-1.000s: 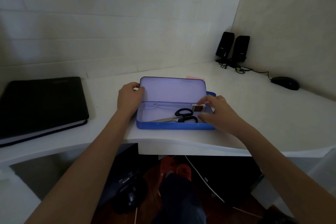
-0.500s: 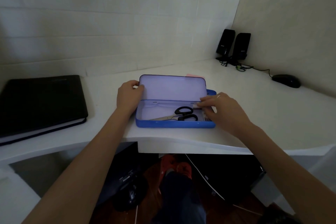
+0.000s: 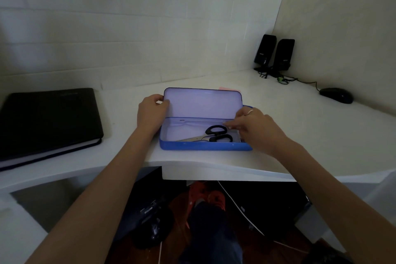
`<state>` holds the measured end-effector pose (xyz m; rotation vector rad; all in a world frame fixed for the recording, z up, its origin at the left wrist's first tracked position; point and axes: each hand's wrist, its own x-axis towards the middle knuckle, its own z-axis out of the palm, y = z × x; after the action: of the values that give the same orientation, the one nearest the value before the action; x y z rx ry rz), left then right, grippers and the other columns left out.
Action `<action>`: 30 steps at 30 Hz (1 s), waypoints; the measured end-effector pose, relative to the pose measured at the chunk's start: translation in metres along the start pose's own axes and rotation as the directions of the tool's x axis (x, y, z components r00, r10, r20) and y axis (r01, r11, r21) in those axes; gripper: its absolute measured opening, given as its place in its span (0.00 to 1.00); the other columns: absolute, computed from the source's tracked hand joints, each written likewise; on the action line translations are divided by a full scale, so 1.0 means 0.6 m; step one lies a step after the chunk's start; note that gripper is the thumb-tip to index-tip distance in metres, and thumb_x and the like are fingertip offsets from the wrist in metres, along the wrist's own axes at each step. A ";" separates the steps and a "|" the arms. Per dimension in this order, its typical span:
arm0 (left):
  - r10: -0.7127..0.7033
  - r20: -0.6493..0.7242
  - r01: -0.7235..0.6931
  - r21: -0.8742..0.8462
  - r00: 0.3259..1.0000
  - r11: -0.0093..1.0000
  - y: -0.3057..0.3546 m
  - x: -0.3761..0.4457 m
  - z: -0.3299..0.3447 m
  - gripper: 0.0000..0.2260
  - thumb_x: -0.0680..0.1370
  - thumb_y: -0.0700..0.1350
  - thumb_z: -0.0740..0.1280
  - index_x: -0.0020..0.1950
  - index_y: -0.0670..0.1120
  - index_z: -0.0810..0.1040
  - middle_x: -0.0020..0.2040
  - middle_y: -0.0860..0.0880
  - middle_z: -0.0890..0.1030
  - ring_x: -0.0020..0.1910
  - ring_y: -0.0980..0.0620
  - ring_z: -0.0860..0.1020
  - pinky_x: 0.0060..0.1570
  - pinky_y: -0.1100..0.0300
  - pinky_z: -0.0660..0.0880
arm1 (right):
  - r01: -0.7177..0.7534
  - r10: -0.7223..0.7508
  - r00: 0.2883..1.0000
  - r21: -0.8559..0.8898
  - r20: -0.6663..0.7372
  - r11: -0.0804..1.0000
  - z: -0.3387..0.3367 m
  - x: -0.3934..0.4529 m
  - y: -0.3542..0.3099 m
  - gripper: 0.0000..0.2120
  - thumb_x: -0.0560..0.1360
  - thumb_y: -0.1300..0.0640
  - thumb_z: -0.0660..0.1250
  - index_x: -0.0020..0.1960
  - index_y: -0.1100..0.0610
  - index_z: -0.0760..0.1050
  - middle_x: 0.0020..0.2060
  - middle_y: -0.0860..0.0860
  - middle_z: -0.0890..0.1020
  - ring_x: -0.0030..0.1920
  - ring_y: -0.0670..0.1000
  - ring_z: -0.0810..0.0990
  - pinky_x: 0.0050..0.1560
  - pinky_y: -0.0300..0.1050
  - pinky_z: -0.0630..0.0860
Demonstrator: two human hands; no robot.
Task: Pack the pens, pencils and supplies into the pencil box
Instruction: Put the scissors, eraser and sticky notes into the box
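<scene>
A blue pencil box (image 3: 204, 146) stands open near the desk's front edge, its lid (image 3: 202, 103) upright. Black-handled scissors (image 3: 216, 135) lie inside, blades pointing left. My left hand (image 3: 151, 111) grips the lid's left edge. My right hand (image 3: 255, 128) reaches into the box's right end, fingertips together just right of the scissor handles. The hand hides whatever lies under it there, so I cannot tell if it holds anything.
A black folder (image 3: 47, 120) lies at the left of the white desk (image 3: 310, 135). Two black speakers (image 3: 275, 53) and a mouse (image 3: 336, 94) sit at the back right. A pink slip (image 3: 228, 88) peeks from behind the lid. Below the desk edge are my legs.
My right hand has lowered a small dark item into the box's right end and now covers it. The left hand stays on the lid.
</scene>
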<state>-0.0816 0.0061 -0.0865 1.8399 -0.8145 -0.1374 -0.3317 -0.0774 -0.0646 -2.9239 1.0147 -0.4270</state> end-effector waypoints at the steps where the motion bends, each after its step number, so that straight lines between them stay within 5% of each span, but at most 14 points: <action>1: 0.000 0.001 0.000 0.001 1.000 1.000 0.000 0.000 -0.001 0.11 0.75 0.45 0.63 0.54 0.42 0.80 0.50 0.43 0.81 0.43 0.47 0.74 0.44 0.60 0.66 | -0.001 0.002 1.000 -0.039 0.019 0.999 0.003 0.000 0.001 0.20 0.75 0.63 0.60 0.61 0.44 0.76 0.56 0.49 0.74 0.54 0.55 0.73 0.48 0.47 0.67; 6: 0.012 0.013 -0.012 0.000 1.000 1.000 0.001 -0.001 0.000 0.11 0.76 0.45 0.62 0.53 0.41 0.80 0.44 0.47 0.77 0.44 0.48 0.73 0.45 0.60 0.65 | -0.045 0.045 0.999 -0.100 -0.004 0.994 0.005 -0.001 0.008 0.20 0.77 0.61 0.55 0.60 0.42 0.76 0.56 0.49 0.73 0.56 0.53 0.68 0.48 0.47 0.63; 11: -0.007 0.011 0.007 -0.030 1.000 1.000 -0.003 0.006 0.000 0.09 0.76 0.43 0.62 0.40 0.40 0.77 0.39 0.43 0.76 0.40 0.46 0.71 0.37 0.57 0.65 | -0.092 0.168 0.972 0.395 -0.162 0.914 0.010 0.014 0.022 0.17 0.74 0.67 0.59 0.54 0.53 0.81 0.50 0.49 0.74 0.52 0.51 0.74 0.50 0.41 0.69; 14: -0.006 -0.007 0.006 -0.021 1.000 1.000 -0.006 0.007 -0.002 0.09 0.73 0.42 0.62 0.34 0.40 0.73 0.34 0.41 0.70 0.35 0.47 0.65 0.31 0.57 0.61 | -0.136 0.258 0.940 0.446 -0.226 0.885 0.006 0.037 0.042 0.20 0.74 0.71 0.55 0.61 0.58 0.75 0.57 0.57 0.76 0.51 0.50 0.72 0.50 0.33 0.63; 18: 0.005 0.002 -0.005 -0.020 1.000 1.000 -0.004 0.006 -0.005 0.11 0.71 0.39 0.61 0.31 0.41 0.63 0.29 0.43 0.59 0.31 0.49 0.57 0.32 0.56 0.55 | -0.228 0.285 0.956 0.442 -0.067 0.867 0.016 0.077 0.080 0.23 0.75 0.67 0.57 0.69 0.55 0.66 0.68 0.56 0.70 0.64 0.55 0.70 0.56 0.40 0.64; 22: 0.003 -0.012 -0.004 -0.058 1.000 0.998 -0.008 0.007 -0.011 0.13 0.71 0.38 0.61 0.30 0.43 0.60 0.27 0.46 0.56 0.30 0.51 0.55 0.30 0.56 0.52 | -0.254 0.286 0.958 0.437 -0.007 0.863 0.030 0.116 0.101 0.22 0.78 0.65 0.55 0.71 0.55 0.62 0.70 0.55 0.68 0.64 0.57 0.72 0.56 0.39 0.64; 25: 0.005 -0.020 -0.006 -0.049 1.000 0.999 -0.011 0.006 -0.012 0.14 0.71 0.38 0.61 0.29 0.44 0.58 0.28 0.47 0.56 0.31 0.51 0.54 0.31 0.56 0.52 | -0.244 0.264 0.965 0.386 0.002 0.889 0.036 0.156 0.109 0.20 0.79 0.60 0.56 0.71 0.56 0.62 0.71 0.56 0.67 0.68 0.57 0.68 0.65 0.44 0.63; 30: 0.014 -0.031 -0.015 -0.032 0.999 0.999 -0.014 0.008 -0.007 0.13 0.72 0.39 0.62 0.30 0.43 0.60 0.29 0.45 0.57 0.32 0.50 0.55 0.33 0.57 0.53 | -0.323 0.302 0.946 0.383 0.117 0.865 0.042 0.228 0.116 0.32 0.73 0.48 0.67 0.73 0.55 0.59 0.71 0.59 0.65 0.70 0.61 0.64 0.69 0.55 0.62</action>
<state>-0.0723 0.0082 -0.0905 1.8019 -0.7995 -0.1120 -0.2641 -0.2175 -0.0616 -2.3476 1.2031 -0.4717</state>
